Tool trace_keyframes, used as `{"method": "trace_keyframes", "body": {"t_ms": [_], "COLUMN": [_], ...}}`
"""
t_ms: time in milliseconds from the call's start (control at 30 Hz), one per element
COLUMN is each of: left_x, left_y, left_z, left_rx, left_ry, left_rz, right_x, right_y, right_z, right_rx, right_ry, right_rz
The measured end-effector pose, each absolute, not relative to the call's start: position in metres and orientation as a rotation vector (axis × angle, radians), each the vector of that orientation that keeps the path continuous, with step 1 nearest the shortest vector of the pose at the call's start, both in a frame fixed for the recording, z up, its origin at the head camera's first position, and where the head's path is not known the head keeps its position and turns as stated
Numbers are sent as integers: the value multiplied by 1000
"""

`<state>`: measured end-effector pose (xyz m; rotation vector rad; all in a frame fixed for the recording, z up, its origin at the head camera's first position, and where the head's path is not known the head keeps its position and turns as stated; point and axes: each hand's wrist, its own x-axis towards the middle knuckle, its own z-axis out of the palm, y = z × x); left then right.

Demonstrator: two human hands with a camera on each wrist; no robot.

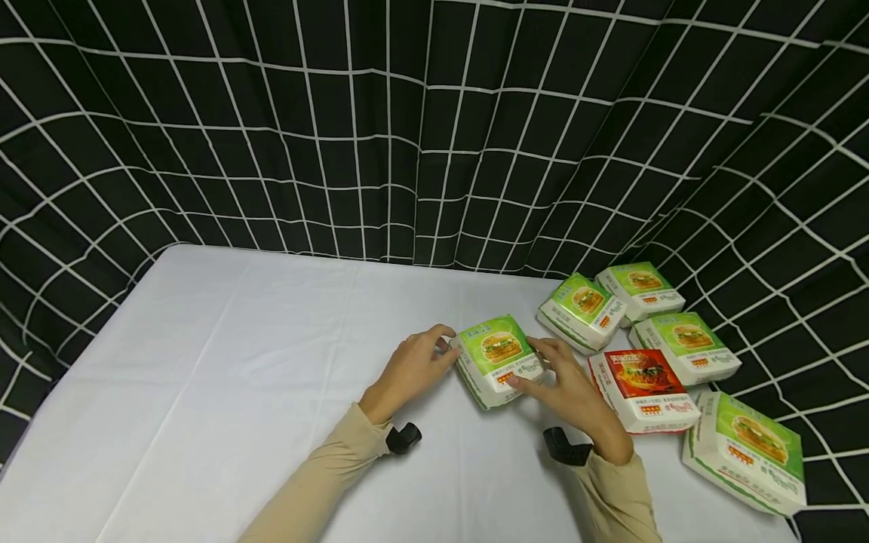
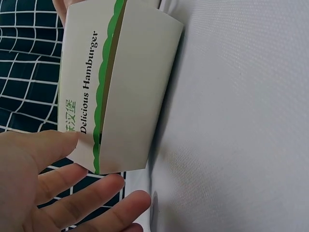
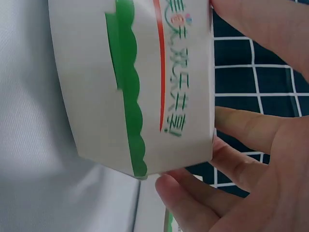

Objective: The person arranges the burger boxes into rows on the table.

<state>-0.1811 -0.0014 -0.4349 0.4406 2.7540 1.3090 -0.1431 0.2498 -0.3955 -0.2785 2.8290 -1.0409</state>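
Note:
A green-and-white hamburger box (image 1: 498, 358), lid closed, is between the two hands over the white table. My left hand (image 1: 417, 369) is at its left side, fingers spread loosely. In the left wrist view the thumb (image 2: 63, 142) overlaps the box's lettered side, the other fingers near its corner. My right hand (image 1: 570, 388) holds the right part, thumb at the front edge and fingers round the right side. In the right wrist view fingertips meet the edge of the box (image 3: 101, 96); part of them is hidden behind it.
To the right stand more hamburger boxes: a green one (image 1: 584, 309), another behind it (image 1: 641, 290), a third (image 1: 689, 347), a red-topped one (image 1: 645, 388) and a larger green one (image 1: 747, 452). A black gridded curtain (image 1: 339, 136) borders the white table (image 1: 237, 377).

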Motion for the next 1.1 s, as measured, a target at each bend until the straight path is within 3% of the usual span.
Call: {"method": "trace_keyframes", "body": {"t_ms": [1100], "left_x": [-181], "left_y": [-24], "left_z": [-428], "left_rx": [548], "left_ry": [2581], "left_rz": [1198], "right_x": [-150], "right_y": [223], "right_z": [-422], "right_rx": [-414], "right_ry": [2785], "right_rz": [-1266]}}
